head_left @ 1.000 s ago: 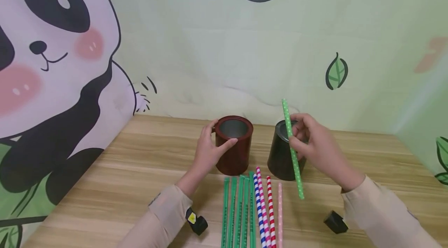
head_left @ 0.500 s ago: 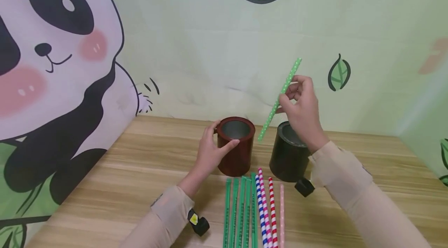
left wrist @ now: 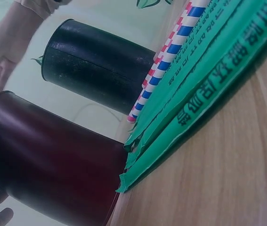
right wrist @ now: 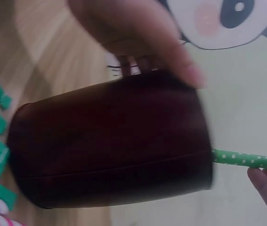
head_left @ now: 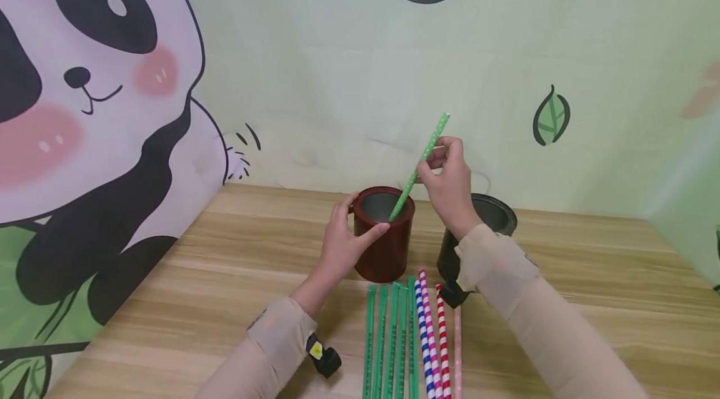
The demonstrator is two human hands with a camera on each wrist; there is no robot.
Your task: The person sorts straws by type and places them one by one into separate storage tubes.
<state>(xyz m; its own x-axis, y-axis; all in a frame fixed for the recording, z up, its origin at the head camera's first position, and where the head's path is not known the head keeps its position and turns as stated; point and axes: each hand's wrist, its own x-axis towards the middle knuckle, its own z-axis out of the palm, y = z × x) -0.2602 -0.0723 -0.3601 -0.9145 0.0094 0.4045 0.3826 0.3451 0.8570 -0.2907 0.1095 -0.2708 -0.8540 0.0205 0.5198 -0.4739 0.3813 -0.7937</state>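
A dark red cup [head_left: 384,256] stands on the wooden table, and my left hand [head_left: 344,242] holds it, thumb at the front rim and fingers round the left side. My right hand [head_left: 450,185] pinches a green straw with white dots [head_left: 435,136] between thumb and fingers. The straw leans to the right, its lower end inside the cup's mouth. In the right wrist view the straw [right wrist: 246,159] sticks out past the rim, and the cup wall hides its lower part. Just right of the cup is a black cup [head_left: 496,214], partly covered by my right forearm.
Several green wrapped straws [head_left: 382,343] lie side by side in front of the cups. Beside them are a blue-striped straw [head_left: 424,343], a magenta-striped one [head_left: 430,318], a red-striped one [head_left: 443,343] and a pink dotted one [head_left: 458,355]. A panda-printed backdrop [head_left: 315,105] rises behind the table.
My right hand has lifted the green dotted straw from in front of the black cup, tilted it and carried it left into the dark red cup. My left hand stays on that cup.
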